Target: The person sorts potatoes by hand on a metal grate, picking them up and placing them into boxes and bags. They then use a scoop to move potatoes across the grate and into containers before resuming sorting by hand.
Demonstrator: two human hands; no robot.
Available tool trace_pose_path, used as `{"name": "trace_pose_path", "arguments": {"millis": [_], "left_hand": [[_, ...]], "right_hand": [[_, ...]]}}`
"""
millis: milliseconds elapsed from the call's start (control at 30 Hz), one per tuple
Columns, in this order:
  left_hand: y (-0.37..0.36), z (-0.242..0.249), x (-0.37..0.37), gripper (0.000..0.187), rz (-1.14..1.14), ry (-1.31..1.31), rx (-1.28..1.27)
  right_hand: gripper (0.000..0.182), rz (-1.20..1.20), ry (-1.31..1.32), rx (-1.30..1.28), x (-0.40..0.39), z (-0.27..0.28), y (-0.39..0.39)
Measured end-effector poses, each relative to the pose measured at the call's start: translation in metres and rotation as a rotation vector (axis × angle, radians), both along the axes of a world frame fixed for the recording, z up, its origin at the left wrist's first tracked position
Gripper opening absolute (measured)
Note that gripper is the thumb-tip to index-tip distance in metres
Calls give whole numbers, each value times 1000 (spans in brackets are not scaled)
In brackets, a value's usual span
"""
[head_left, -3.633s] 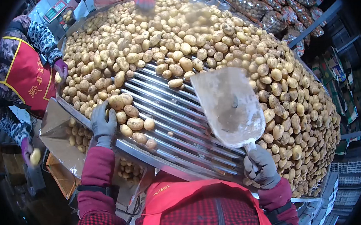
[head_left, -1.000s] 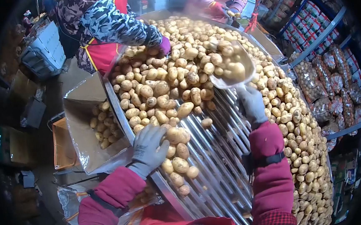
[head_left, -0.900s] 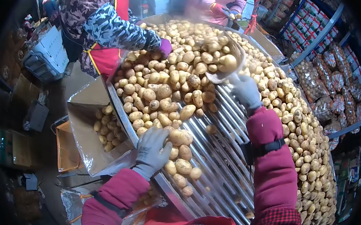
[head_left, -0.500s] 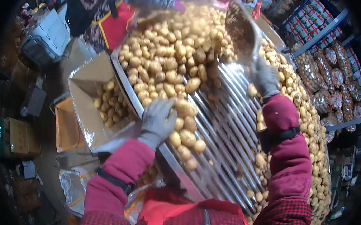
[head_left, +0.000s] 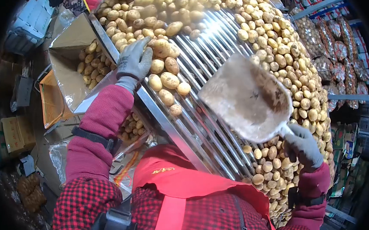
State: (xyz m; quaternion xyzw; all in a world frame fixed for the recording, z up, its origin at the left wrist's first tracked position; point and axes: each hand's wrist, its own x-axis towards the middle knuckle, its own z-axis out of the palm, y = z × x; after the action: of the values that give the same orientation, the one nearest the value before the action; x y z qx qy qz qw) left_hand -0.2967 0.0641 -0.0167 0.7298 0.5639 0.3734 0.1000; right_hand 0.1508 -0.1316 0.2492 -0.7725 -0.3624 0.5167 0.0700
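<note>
My right hand (head_left: 304,146), in a grey glove, is wrapped round the handle of a large, dirt-stained scoop (head_left: 245,96). The scoop is bare inside and lies over the metal rods of a slatted rack (head_left: 213,132). At the rack's left rim, my left hand (head_left: 135,63), gloved too, has its fingers stretched out and its thumb apart. It rests beside a small group of potatoes (head_left: 170,80) and seems to touch the nearest ones. A thick heap of potatoes (head_left: 177,6) covers the far end of the rack.
Many more potatoes (head_left: 294,69) run along the right side. Left of the rack stands a cardboard box (head_left: 67,61) holding potatoes, with an orange-sided box (head_left: 50,98) beside it. Shelving (head_left: 328,5) with bagged produce (head_left: 339,68) is at the far right.
The scoop has come from the far end back toward me and lower right, and no longer holds potatoes against the heap. My left hand stays at the rim. The view has shifted.
</note>
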Motion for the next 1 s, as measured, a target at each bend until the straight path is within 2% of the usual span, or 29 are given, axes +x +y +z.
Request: {"name": "trace_pose_path", "arguments": {"millis": [100, 133, 233, 333, 400, 600, 733, 767, 867, 1000], "left_hand": [[3, -3, -1, 42, 16, 32, 3], [4, -5, -1, 42, 17, 40, 7], [2, -4, -1, 42, 72, -12, 86], [8, -14, -2, 48, 134, 51, 143], [5, -7, 0, 53, 147, 29, 75], [8, 5, -1, 54, 87, 122, -46], [30, 10, 0, 56, 127, 107, -64], [34, 11, 3, 59, 141, 170, -66], [37, 11, 4, 62, 73, 188, -2], [33, 18, 3, 54, -124, 157, 4]], "right_hand": [[43, -3, 239, -78, -2, -11, -20], [44, 29, 236, -136, -5, -18, -20], [42, -85, 329, -238, -19, -41, -22], [36, -167, 405, -191, -62, -58, -15], [32, -237, 484, -139, -89, -81, -9], [26, -169, 683, -103, -151, -129, 53], [21, -243, 796, 58, -188, -161, 93], [21, -245, 829, 88, -192, -172, 103], [24, -220, 880, 131, -204, -195, 115], [23, -146, 935, 25, -201, -205, 119]]}}
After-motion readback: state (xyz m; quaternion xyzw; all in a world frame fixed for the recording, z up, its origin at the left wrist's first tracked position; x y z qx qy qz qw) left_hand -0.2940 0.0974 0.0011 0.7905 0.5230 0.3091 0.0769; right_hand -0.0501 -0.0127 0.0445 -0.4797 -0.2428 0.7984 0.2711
